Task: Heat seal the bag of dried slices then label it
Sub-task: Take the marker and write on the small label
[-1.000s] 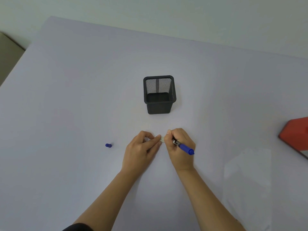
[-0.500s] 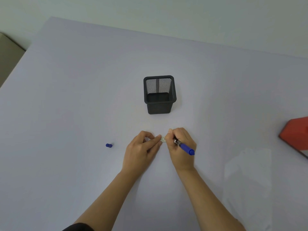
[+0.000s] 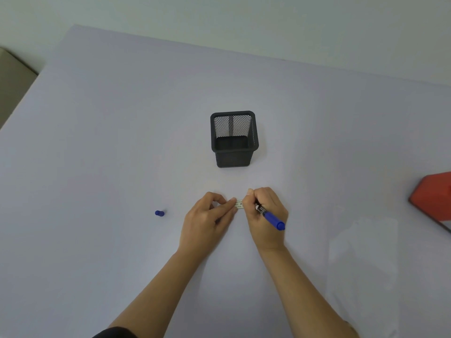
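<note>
A small white label [image 3: 239, 204] lies on the table between my hands. My left hand [image 3: 207, 223] pins its left end with the fingertips. My right hand [image 3: 264, 213] grips a blue marker [image 3: 271, 217] with its tip down on the label; the tip itself is hidden by my fingers. The marker's blue cap [image 3: 159, 213] lies alone on the table to the left. A clear plastic bag [image 3: 363, 262] lies flat at the lower right, hard to make out; its contents do not show.
A black mesh pen holder [image 3: 234, 139] stands just beyond my hands. A red object [image 3: 433, 198] juts in at the right edge. The pale lilac table [image 3: 109, 142] ends at the left, with a beige surface [image 3: 12, 79] beyond.
Both hands stay nearly still on the label; the marker's position barely differs.
</note>
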